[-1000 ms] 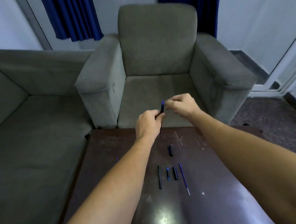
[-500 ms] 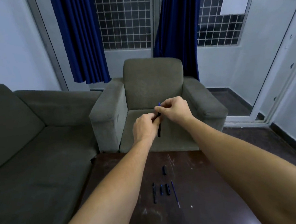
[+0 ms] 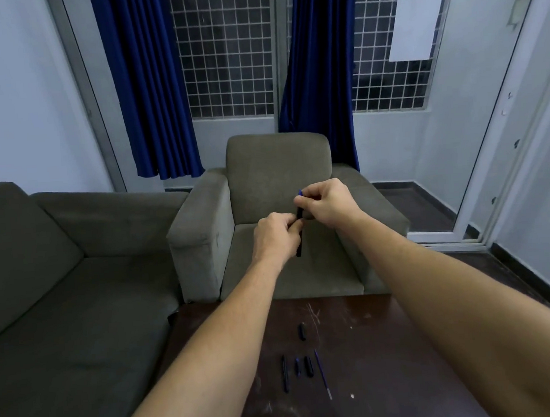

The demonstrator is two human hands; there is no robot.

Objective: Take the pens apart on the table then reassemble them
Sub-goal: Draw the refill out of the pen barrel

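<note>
Both hands hold one dark pen [image 3: 299, 236] upright in the air above the table's far edge. My left hand [image 3: 277, 237] grips its black barrel around the middle. My right hand [image 3: 327, 204] pinches the blue top end, whose tip pokes out above the fingers. On the dark brown table [image 3: 390, 346] lie loose pen parts: a black cap [image 3: 302, 331], a long black barrel [image 3: 284, 373], a short blue piece [image 3: 297, 366], a short black piece [image 3: 308, 366] and a thin blue refill [image 3: 322, 374].
A grey armchair [image 3: 278, 182] stands just beyond the table. A grey sofa [image 3: 60, 272] runs along the left. Blue curtains [image 3: 148, 87] and a barred window fill the back wall. A glass door [image 3: 502, 127] is at the right.
The view has tilted upward, so the table parts sit lower in frame. Both hands stay on the pen, the right hand's fingers shifting at its top end.
</note>
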